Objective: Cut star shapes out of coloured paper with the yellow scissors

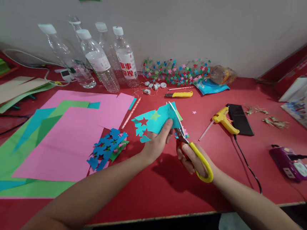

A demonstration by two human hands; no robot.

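Evidently one turquoise sheet (153,120) is raised over the red worktop (142,185), its edge between the two blades of one pair of scissors (199,158). The left hand (157,144) pinches that sheet, thumb on top; the right hand (192,159) has its fingers curled round the yellow handle. At least two star-shaped holes in the sheet show red. To the left, one punched blue scrap (106,150) overlaps the large pink sheet (68,139). Five capped bottles (100,62) stand near the wall. Two patterned sticks (131,113) lie apart, with one yellow cutter (182,94) just beside the farther one. One glue gun (224,120) touches one black phone (240,119), and one pink star (194,112) lies left of them.
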